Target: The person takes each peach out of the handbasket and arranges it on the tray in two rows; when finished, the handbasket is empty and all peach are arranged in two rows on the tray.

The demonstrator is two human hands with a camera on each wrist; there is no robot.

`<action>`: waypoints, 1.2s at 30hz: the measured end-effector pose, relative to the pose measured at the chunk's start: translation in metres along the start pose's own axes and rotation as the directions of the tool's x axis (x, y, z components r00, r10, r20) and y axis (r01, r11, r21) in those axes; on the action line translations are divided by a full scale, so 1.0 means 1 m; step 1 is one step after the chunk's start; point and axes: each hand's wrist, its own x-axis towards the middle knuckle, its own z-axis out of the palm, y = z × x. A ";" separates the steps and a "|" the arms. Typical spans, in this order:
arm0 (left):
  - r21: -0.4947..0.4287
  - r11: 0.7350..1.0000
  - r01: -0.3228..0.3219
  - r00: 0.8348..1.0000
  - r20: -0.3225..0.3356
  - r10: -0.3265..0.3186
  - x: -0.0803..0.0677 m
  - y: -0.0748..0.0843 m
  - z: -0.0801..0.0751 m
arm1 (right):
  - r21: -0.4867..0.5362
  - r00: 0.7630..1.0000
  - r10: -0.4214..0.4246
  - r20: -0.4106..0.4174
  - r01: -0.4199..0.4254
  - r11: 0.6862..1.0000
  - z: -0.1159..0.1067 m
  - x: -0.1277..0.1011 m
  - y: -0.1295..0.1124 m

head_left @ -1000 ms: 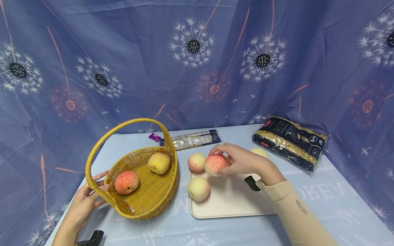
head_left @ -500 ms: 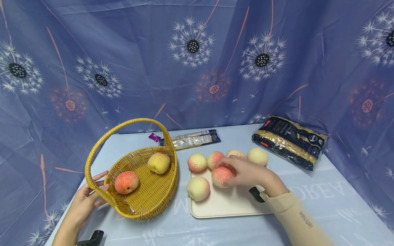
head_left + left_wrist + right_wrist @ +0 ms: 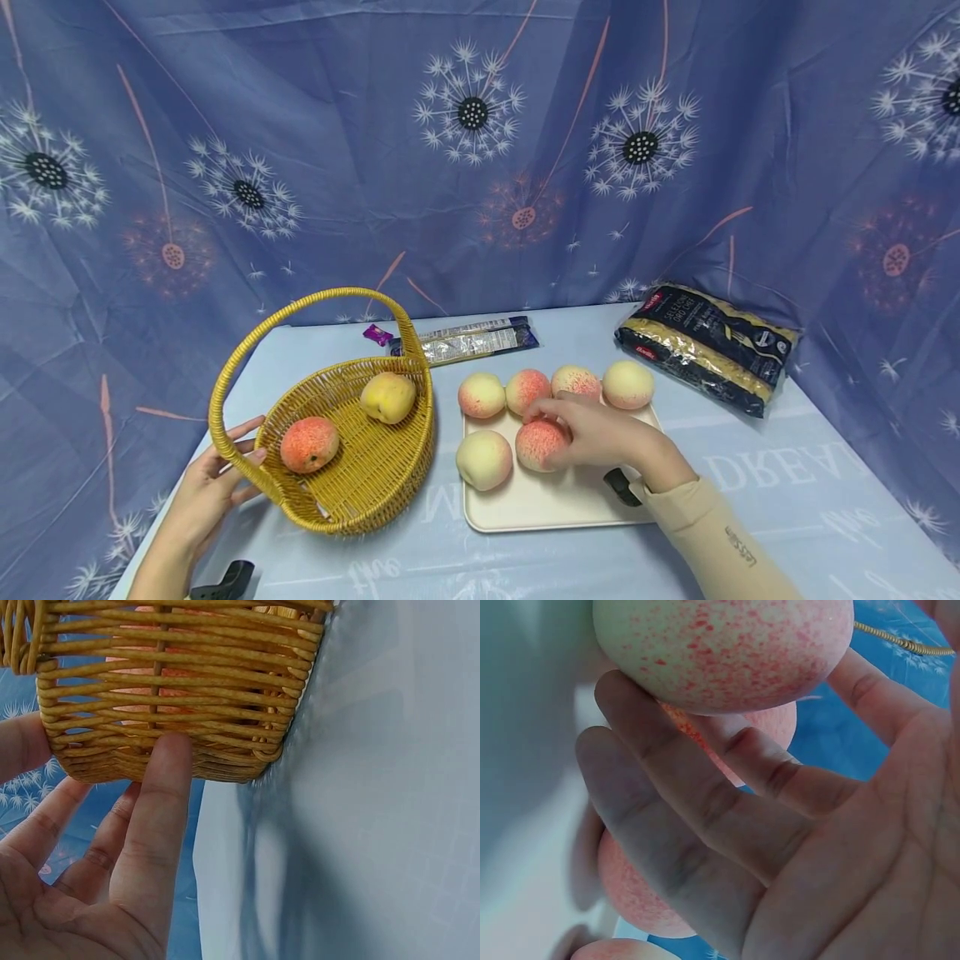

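A person's right hand (image 3: 603, 432) curves fingers and thumb around a red-speckled peach (image 3: 538, 446) over a cream tray (image 3: 562, 502); the left hand (image 3: 206, 493), fingers spread, touches a golden wicker basket's (image 3: 375, 475) outer side.

Beige sleeve (image 3: 708, 525) (dark lettering (image 3: 740, 547) on it), black pieces (image 3: 621, 487) at both wrists.
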 end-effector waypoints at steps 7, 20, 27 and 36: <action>0.000 1.000 -0.011 1.000 0.008 0.011 -0.001 0.001 0.000 | 0.004 1.000 0.008 0.014 -0.008 1.000 0.002 -0.001 -0.004; -0.004 1.000 -0.023 1.000 0.016 0.023 -0.002 -0.001 -0.001 | -0.002 0.999 0.009 0.034 -0.009 1.000 0.003 -0.002 -0.008; 0.002 1.000 -0.014 1.000 0.012 0.014 -0.002 -0.001 -0.001 | 0.019 0.999 -0.005 0.033 0.004 1.000 0.005 -0.002 -0.004; -0.005 1.000 -0.030 0.999 0.032 0.030 -0.001 0.001 0.000 | 0.071 0.999 0.007 0.044 -0.010 0.997 0.002 -0.002 -0.006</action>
